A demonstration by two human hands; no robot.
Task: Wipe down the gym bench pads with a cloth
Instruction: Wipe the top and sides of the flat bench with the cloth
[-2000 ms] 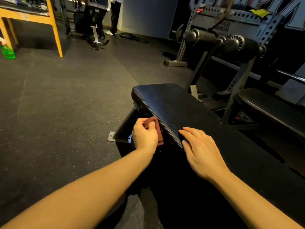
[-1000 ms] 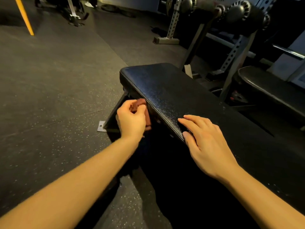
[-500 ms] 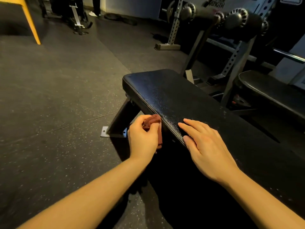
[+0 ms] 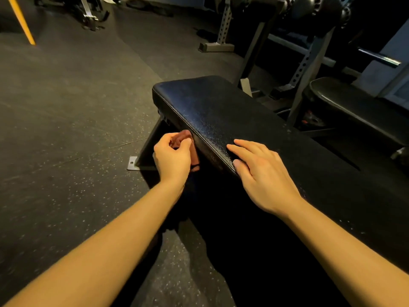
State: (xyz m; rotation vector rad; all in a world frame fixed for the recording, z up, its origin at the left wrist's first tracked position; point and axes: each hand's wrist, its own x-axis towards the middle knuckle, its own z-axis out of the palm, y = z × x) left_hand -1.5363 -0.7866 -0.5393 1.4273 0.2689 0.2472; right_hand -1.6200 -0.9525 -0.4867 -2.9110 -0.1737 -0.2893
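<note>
A long black bench pad (image 4: 217, 107) runs from the centre toward the lower right, its top surface glistening. My left hand (image 4: 172, 160) grips a folded reddish-brown cloth (image 4: 183, 138) and holds it against the pad's left side edge. My right hand (image 4: 261, 173) rests flat on the pad's top near that same edge, fingers straight and spread, thumb over the seam. Most of the cloth is hidden behind my left hand.
The bench's metal leg and floor plate (image 4: 132, 162) stand on speckled black rubber flooring. A second black bench (image 4: 354, 107) sits at the right. Rack uprights (image 4: 223, 23) and roller pads (image 4: 309, 5) stand behind. A yellow leg (image 4: 22, 23) is at far left.
My left hand has slid the cloth back and forth along the pad's side edge, ending a little farther up than half a second ago. My right hand has stayed on the pad top.
</note>
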